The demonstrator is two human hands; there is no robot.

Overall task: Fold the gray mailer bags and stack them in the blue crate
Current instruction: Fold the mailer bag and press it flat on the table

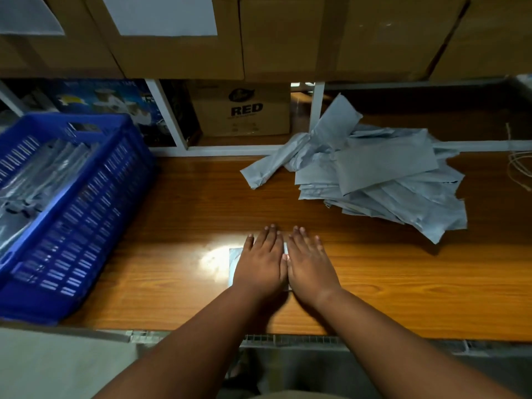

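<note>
Landmark: I take the table (374, 283), a glossy wood-grain top, as my reference for every place below.
Left hand (260, 262): flat on the table near its front edge, fingers straight and together, palm pressing down on a folded bag; nothing is clasped.
Right hand (309, 264): flat beside the left, the two touching along the inner edges, fingers straight, pressing the same bag; nothing is clasped.
Folded bag (234, 260): on the table under both of my palms; I see only a pale strip at the left of the left hand and a sliver between the hands.
Glare: a bright patch on the table just left of the folded bag.
Crate (95, 214): blue, slotted walls, on the left end of the table, well apart from the hands.
Crate contents (40, 180): glossy gray packs lying inside; blurred, so I cannot tell how they are stacked.
Bag pile (383, 180): loose gray mailer bags heaped on the right rear of the table, flat ones overlapping, a few crumpled ones at its left and back.
String (519, 165): thin pale loops at the right edge of the table, behind the pile.
Box (244, 110): brown, printed "RED", on a shelf behind the table.
Cartons (288, 36): large brown ones above the back of the table.
</note>
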